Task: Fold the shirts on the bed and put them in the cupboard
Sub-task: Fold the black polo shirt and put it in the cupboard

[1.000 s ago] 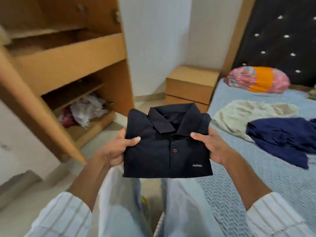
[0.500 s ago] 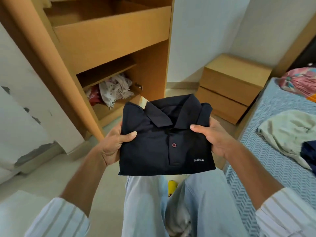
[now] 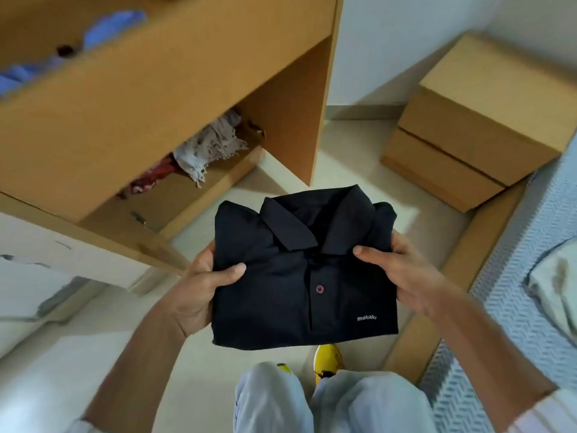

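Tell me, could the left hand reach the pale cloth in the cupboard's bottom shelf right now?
Probably not yet: the left hand grips the folded shirt, though the shelf front by the pale cloth looks open.

text: "makalu" | white lettering | on folded dark polo shirt point(image 3: 299, 276), lower front

A wooden bedside cabinet point(image 3: 474, 120) with two drawers stands in the corner, against the white wall point(image 3: 390, 42) and just beside the bed frame. The floor point(image 3: 78, 354) under me is pale cream and shiny. I wear light blue trousers point(image 3: 327, 404) and yellow shoes point(image 3: 327, 359); the right shoe shows more, the left one only a little at its tip. At the left there is a white panel point(image 3: 37, 276) with grey patches where the paint has peeled.
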